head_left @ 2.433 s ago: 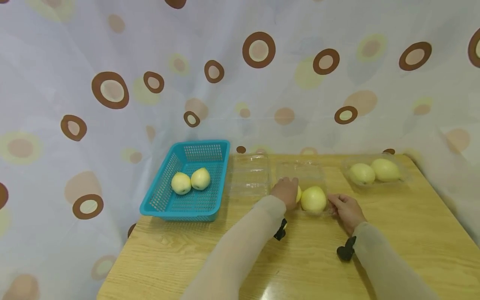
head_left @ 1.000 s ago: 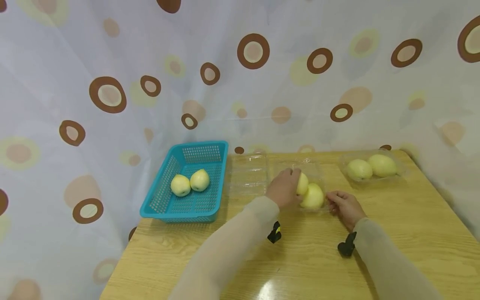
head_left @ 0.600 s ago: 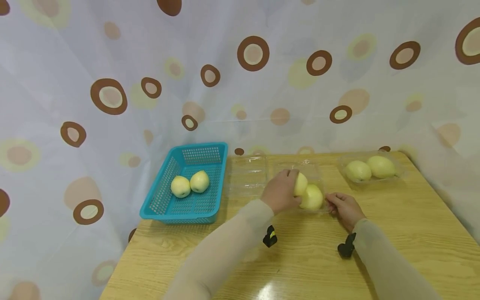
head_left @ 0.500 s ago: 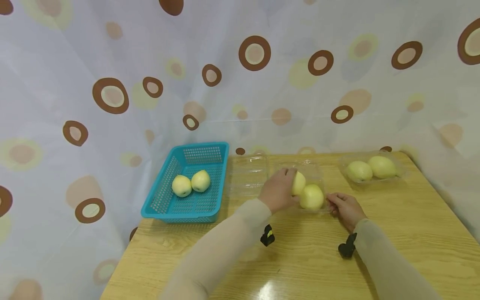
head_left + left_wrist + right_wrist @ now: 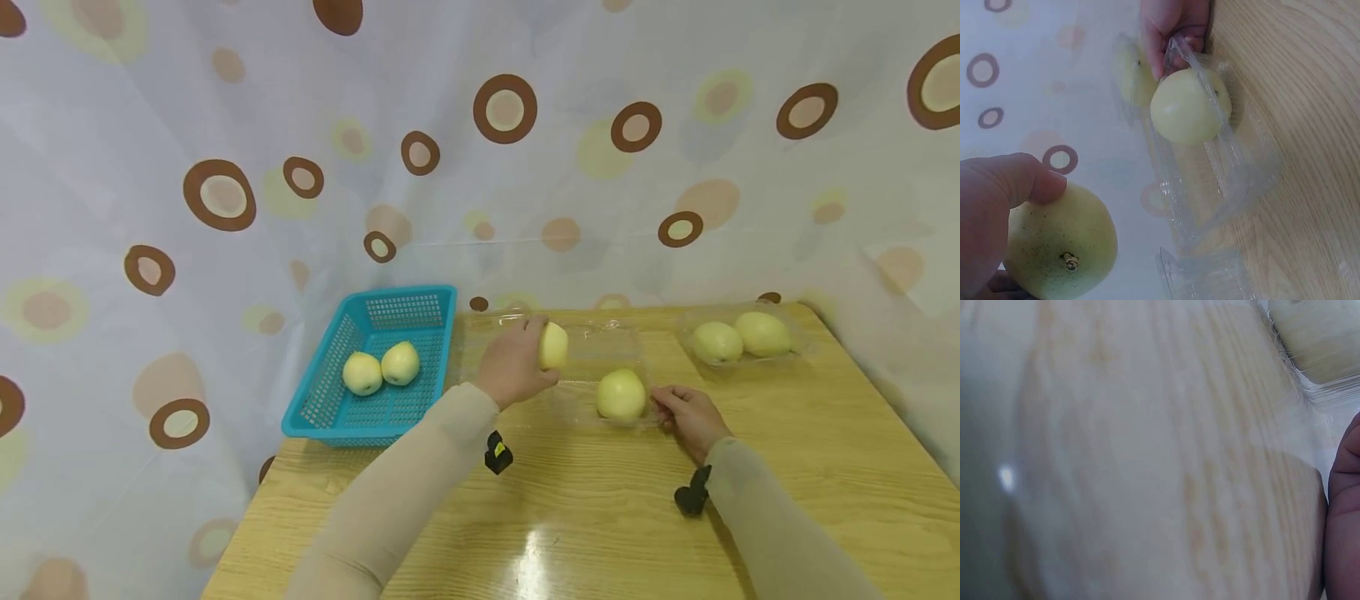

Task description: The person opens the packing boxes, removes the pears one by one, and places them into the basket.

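My left hand [image 5: 513,362] grips a pale yellow pear [image 5: 553,346], raised left of the middle clear plastic box. The left wrist view shows the stem end of this pear [image 5: 1072,250], dark-speckled, with my thumb across its top. Another pear [image 5: 621,394] sits at the right end of the open middle box [image 5: 573,402]. At that box's right edge, my right hand [image 5: 690,417] pinches the thin plastic rim between thumb and fingers. In the right wrist view only part of the right hand [image 5: 1344,519] shows, beside the box's edge.
A blue basket [image 5: 360,432] with two pears stands on the left. Between it and the middle box lies another clear box [image 5: 472,350], partly behind my left hand. At the back right, a clear box [image 5: 798,337] holds two pears. A patterned curtain [image 5: 585,183] hangs behind the wooden table [image 5: 600,517].
My left hand has lifted one pear out of the middle box, away from the pear beside it, and carried it left. The right hand keeps its place at the box's edge.
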A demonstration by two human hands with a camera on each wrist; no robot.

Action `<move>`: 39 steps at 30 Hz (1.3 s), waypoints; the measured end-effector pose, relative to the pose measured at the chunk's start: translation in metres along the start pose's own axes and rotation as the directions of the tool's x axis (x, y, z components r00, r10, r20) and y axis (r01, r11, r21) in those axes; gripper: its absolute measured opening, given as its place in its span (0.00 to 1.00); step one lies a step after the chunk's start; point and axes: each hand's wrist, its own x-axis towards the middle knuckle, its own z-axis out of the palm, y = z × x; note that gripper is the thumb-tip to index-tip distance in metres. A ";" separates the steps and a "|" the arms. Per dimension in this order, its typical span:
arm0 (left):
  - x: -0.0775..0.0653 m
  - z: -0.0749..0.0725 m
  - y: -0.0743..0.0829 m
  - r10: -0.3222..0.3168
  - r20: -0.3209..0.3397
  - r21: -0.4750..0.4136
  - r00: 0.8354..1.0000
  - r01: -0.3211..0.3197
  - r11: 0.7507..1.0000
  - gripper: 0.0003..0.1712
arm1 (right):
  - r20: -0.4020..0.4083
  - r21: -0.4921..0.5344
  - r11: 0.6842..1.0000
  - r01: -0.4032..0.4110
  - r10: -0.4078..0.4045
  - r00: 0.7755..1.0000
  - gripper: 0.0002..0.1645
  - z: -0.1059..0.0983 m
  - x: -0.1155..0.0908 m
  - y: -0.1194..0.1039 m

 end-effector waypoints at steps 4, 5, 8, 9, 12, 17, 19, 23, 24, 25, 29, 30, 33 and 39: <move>-0.001 -0.008 -0.014 -0.032 -0.006 -0.074 0.999 0.032 0.997 0.45 | 0.008 -0.007 1.000 0.010 -0.010 1.000 0.17 0.000 0.000 0.000; -0.001 -0.011 -0.017 -0.038 -0.009 -0.079 0.999 0.037 0.996 0.45 | 0.010 -0.007 1.000 0.013 -0.013 1.000 0.17 0.000 -0.001 0.000; -0.002 -0.018 -0.029 -0.057 -0.014 -0.097 0.998 0.055 0.994 0.45 | 0.007 -0.007 1.000 0.021 -0.020 1.000 0.17 0.000 -0.001 0.001; -0.003 -0.021 -0.033 -0.065 -0.015 -0.094 0.998 0.063 0.994 0.44 | 0.006 -0.006 1.000 0.020 -0.020 1.000 0.17 0.000 -0.001 0.001; -0.007 -0.028 -0.047 -0.095 -0.019 -0.087 0.995 0.093 0.992 0.44 | 0.002 -0.008 1.000 0.017 -0.017 1.000 0.17 0.000 -0.001 0.002; -0.019 -0.038 -0.072 -0.166 0.006 -0.095 0.986 0.166 0.981 0.43 | -0.006 -0.010 1.000 0.014 -0.014 1.000 0.17 0.000 -0.002 0.003; -0.024 -0.042 -0.082 -0.196 0.019 -0.097 0.980 0.197 0.976 0.43 | -0.004 -0.019 1.000 0.017 -0.017 1.000 0.18 -0.001 -0.001 0.003; -0.032 -0.049 -0.104 -0.252 0.032 -0.089 0.967 0.254 0.963 0.44 | -0.001 -0.038 0.999 0.021 -0.021 1.000 0.19 -0.001 -0.001 0.002; -0.033 -0.052 -0.109 -0.267 0.031 -0.093 0.963 0.269 0.959 0.44 | -0.002 -0.042 0.999 0.022 -0.022 1.000 0.18 -0.001 -0.001 0.001; -0.034 -0.054 -0.115 -0.280 0.030 -0.095 0.960 0.282 0.955 0.44 | -0.001 -0.044 0.999 0.023 -0.023 1.000 0.18 -0.001 -0.001 0.001; -0.038 -0.065 -0.138 -0.341 0.018 -0.100 0.940 0.341 0.935 0.43 | 0.004 -0.011 1.000 0.022 -0.022 1.000 0.16 -0.002 0.000 0.000; -0.039 -0.067 -0.144 -0.352 0.012 -0.101 0.936 0.351 0.931 0.43 | 0.006 -0.006 1.000 0.024 -0.023 1.000 0.15 -0.002 0.000 0.000; -0.045 -0.069 -0.162 -0.385 0.017 -0.099 0.923 0.385 0.918 0.42 | -0.006 -0.003 1.000 0.024 -0.024 1.000 0.14 -0.002 0.001 0.001; -0.063 -0.062 -0.189 -0.445 0.065 -0.077 0.893 0.449 0.890 0.40 | -0.007 -0.016 1.000 0.026 -0.026 1.000 0.16 -0.004 0.003 0.003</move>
